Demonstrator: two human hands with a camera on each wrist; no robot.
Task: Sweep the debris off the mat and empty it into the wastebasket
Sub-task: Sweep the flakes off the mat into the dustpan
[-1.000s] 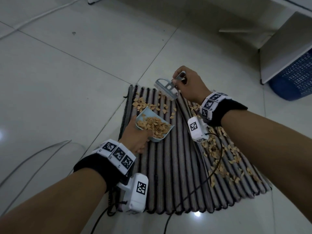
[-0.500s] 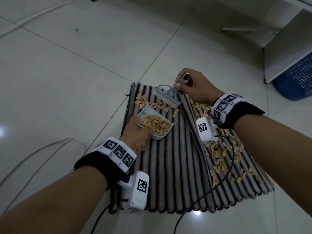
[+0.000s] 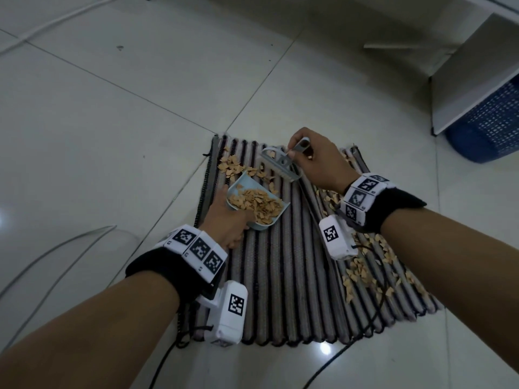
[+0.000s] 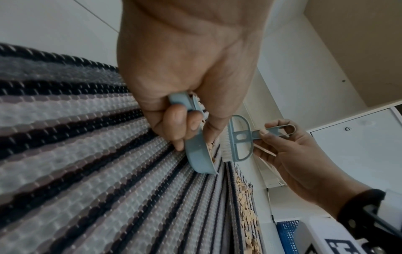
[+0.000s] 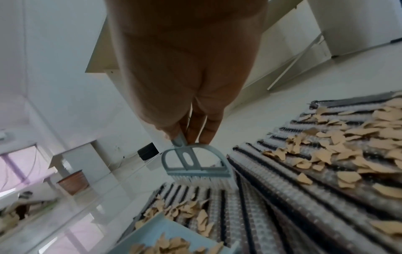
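Note:
A striped mat point(image 3: 286, 276) lies on the tiled floor with tan debris point(image 3: 365, 273) scattered along its right side and far left corner point(image 3: 231, 167). My left hand point(image 3: 227, 217) grips the handle of a light blue dustpan point(image 3: 254, 204) heaped with debris, its mouth resting on the mat. My right hand point(image 3: 317, 161) pinches the handle of a small grey-blue brush point(image 3: 280, 164), bristles down on the mat just beyond the dustpan. The same brush point(image 5: 195, 165) shows in the right wrist view, and the dustpan point(image 4: 199, 151) in the left wrist view. The blue wastebasket point(image 3: 488, 127) stands at far right.
White furniture panels point(image 3: 471, 80) stand at the far right beside the wastebasket. Grey cables point(image 3: 50, 256) cross the floor on the left, and dark cables point(image 3: 323, 369) trail from the wrist cameras over the mat's near edge. Bare tiles surround the mat.
The brush swept down toward the dustpan half a second ago, then drew back to the mat's far edge. My left hand and the dustpan stayed put.

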